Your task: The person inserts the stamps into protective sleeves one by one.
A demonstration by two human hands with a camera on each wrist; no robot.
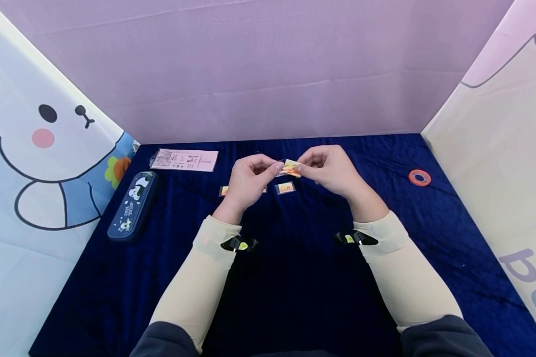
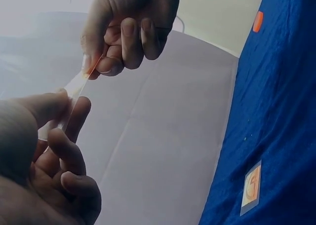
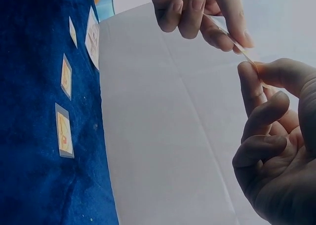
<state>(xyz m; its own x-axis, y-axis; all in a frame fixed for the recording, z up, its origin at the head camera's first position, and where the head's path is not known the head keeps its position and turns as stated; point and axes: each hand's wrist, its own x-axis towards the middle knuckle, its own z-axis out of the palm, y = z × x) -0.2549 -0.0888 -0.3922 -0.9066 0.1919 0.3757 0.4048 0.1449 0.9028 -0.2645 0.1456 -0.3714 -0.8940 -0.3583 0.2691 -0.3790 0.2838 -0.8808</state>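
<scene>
Both hands are raised over the dark blue cloth, thumbs and fingertips close together. With thumb and fingers, my left hand (image 1: 248, 179) pinches a small clear sleeve (image 2: 59, 120). On its other side my right hand (image 1: 332, 169) pinches a small yellow-orange picture card (image 1: 291, 167), which overlaps the sleeve's end. Seen from the right wrist, card and sleeve form one thin slanted strip, nearly edge-on. Below the hands lie similar sleeved cards: one card (image 1: 286, 187) in full view, another card (image 1: 224, 191) partly covered by the left hand.
A pink printed sheet (image 1: 201, 161) in a clear cover lies at the back left, with a dark blue panda pencil case (image 1: 131, 206) in front of it. An orange ring-shaped tape roll (image 1: 419, 177) is on the right. Fabric walls (image 1: 268, 74) enclose the back and sides.
</scene>
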